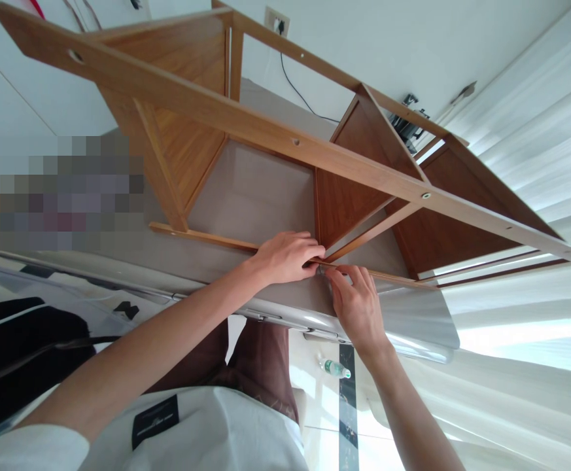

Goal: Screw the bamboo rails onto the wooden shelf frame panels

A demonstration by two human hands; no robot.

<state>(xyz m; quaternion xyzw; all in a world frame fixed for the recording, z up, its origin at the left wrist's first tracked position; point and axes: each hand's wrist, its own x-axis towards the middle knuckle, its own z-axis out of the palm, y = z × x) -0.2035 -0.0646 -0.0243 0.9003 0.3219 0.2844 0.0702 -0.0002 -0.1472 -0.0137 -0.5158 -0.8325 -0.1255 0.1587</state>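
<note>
1. Head view: the frame [246, 124] is set on the table [265, 196], panels [363, 139] already joined.
2. Top rail [216, 111]: one hole [426, 195] is metal-lined, others look unfilled.
3. Lower rail [216, 239] is clamped by the left hand's [288, 257] fingers.
4. Access is seemingly narrowed by a slat [376, 231].
5. Right hand's [358, 303] fingers are bunched beside the lower rail; their grip cannot be told.
6. Bottle [335, 369] is seen below.
7. Metal bit [320, 269] is seen between the hands, fixing unclear.

The brown wooden frame [354, 165] has long drilled rails [167, 92] with flat panels [368, 134] set between them. It rests on a grey surface [211, 267]. A small fitting [320, 269], mostly hidden, sits at its near lower rail [216, 238].
</note>
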